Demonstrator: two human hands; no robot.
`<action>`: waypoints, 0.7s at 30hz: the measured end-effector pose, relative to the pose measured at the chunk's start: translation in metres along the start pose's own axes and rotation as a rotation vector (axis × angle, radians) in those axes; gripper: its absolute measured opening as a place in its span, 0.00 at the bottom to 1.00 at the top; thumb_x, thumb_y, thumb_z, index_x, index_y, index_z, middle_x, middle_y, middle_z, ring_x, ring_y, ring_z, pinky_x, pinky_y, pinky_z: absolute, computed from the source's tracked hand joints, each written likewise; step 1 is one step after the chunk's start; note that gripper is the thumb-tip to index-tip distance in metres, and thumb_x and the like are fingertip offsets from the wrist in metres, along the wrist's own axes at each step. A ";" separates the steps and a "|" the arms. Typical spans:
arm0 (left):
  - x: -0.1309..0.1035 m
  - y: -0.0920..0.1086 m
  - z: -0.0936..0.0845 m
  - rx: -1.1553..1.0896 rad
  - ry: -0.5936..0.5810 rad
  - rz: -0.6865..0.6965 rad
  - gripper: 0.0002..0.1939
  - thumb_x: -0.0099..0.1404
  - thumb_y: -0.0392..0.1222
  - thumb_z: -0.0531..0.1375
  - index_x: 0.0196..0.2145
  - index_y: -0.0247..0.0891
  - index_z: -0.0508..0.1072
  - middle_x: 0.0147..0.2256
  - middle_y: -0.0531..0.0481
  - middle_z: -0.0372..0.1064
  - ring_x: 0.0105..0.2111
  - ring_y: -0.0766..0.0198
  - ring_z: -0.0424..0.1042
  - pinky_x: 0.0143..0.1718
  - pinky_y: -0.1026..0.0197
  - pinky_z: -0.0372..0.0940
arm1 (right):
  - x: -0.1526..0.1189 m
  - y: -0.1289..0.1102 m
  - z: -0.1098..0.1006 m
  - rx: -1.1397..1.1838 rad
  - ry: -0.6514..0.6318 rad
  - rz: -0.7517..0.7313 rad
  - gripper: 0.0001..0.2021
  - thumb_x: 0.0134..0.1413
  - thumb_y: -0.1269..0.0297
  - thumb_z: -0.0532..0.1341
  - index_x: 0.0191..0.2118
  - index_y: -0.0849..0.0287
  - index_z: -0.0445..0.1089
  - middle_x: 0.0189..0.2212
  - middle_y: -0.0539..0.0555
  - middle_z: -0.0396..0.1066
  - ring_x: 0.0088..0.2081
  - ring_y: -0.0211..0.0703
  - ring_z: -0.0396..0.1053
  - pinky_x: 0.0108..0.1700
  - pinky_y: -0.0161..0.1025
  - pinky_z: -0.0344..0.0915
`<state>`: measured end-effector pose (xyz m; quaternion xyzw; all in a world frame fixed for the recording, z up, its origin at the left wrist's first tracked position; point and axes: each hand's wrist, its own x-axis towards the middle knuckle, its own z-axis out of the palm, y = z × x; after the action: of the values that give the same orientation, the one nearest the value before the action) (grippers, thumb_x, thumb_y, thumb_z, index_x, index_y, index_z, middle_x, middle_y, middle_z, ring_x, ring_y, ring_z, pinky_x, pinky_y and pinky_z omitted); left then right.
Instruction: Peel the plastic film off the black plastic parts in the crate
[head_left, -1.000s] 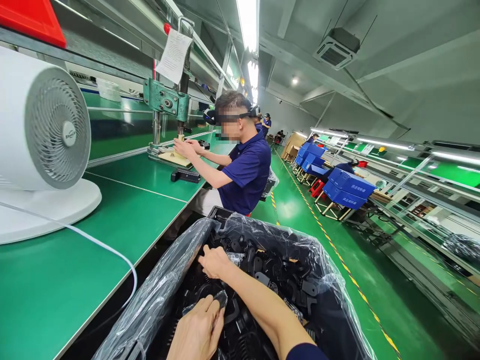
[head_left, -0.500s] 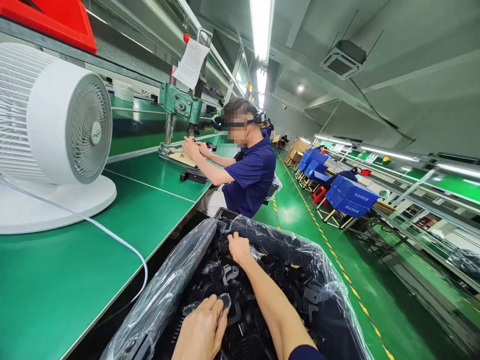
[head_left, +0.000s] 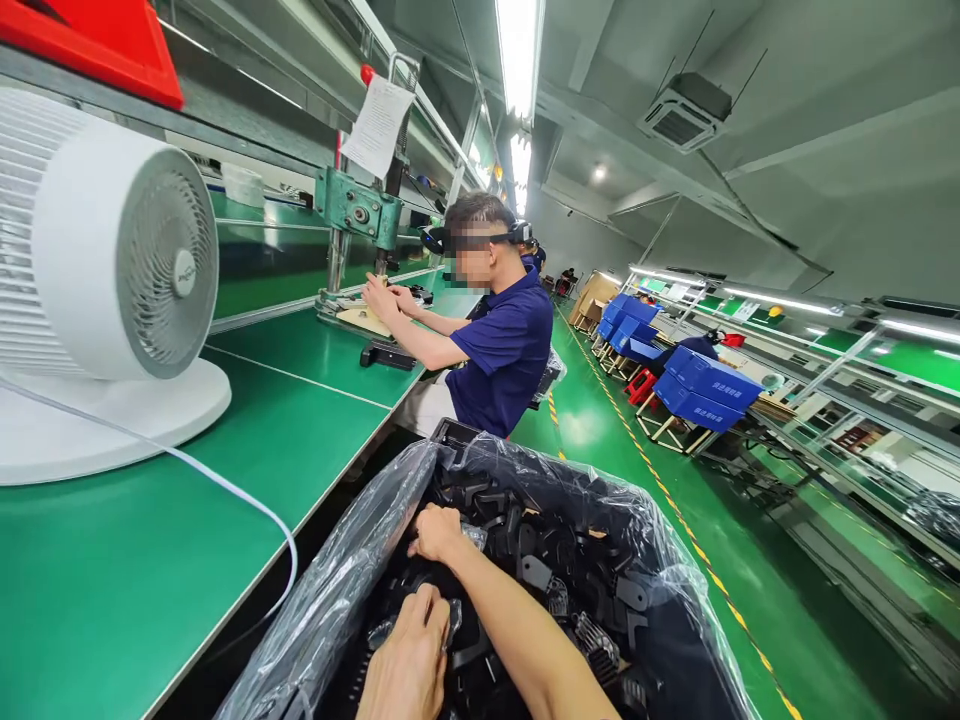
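Observation:
A large bin lined with a clear plastic bag [head_left: 330,570] stands before me, full of black plastic parts [head_left: 592,570]. Down among the parts at the bin's left side is my right hand [head_left: 436,532], its fingers curled and their tips hidden; what they hold, if anything, I cannot make out. Nearer to me, my left hand [head_left: 409,645] is closed, with crumpled clear plastic [head_left: 454,620] showing at its fingers. A grey flat part [head_left: 536,572] with rounded edges lies to the right of my right forearm.
At left, a white fan [head_left: 135,260] with a trailing cord stands on the green worktable [head_left: 247,480]. Beyond the bin a seated co-worker [head_left: 495,340] works at a green press [head_left: 360,210]. Blue boxes [head_left: 705,385] stand on racks across the aisle at right.
My right hand has moved left and toward me, from the far part of the bin closer to my left hand. The left hand has shifted only slightly.

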<state>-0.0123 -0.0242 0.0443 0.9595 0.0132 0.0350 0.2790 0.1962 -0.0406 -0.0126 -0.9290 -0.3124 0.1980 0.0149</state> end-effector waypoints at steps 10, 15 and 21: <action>0.001 0.006 -0.015 -0.101 -0.103 -0.044 0.20 0.62 0.21 0.46 0.36 0.40 0.72 0.38 0.50 0.73 0.41 0.58 0.72 0.42 0.58 0.62 | -0.003 0.033 0.007 0.593 0.230 0.128 0.13 0.68 0.56 0.63 0.44 0.63 0.73 0.38 0.53 0.75 0.39 0.42 0.75 0.47 0.46 0.75; 0.002 0.007 -0.018 -0.135 -0.057 -0.173 0.16 0.69 0.30 0.46 0.39 0.42 0.71 0.38 0.49 0.75 0.41 0.55 0.76 0.41 0.55 0.63 | -0.011 0.052 -0.009 0.967 0.405 0.171 0.16 0.70 0.53 0.60 0.46 0.64 0.71 0.37 0.53 0.74 0.35 0.39 0.73 0.40 0.41 0.74; 0.000 0.004 -0.014 -0.175 0.138 -0.415 0.26 0.77 0.50 0.43 0.67 0.36 0.52 0.57 0.38 0.69 0.47 0.51 0.78 0.41 0.54 0.69 | -0.039 0.053 -0.011 1.289 0.250 0.078 0.18 0.70 0.51 0.58 0.47 0.63 0.70 0.36 0.52 0.72 0.32 0.37 0.71 0.36 0.38 0.73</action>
<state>-0.0133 -0.0199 0.0584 0.9037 0.2263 0.0436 0.3608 0.2026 -0.1048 0.0038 -0.7604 -0.0933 0.2366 0.5976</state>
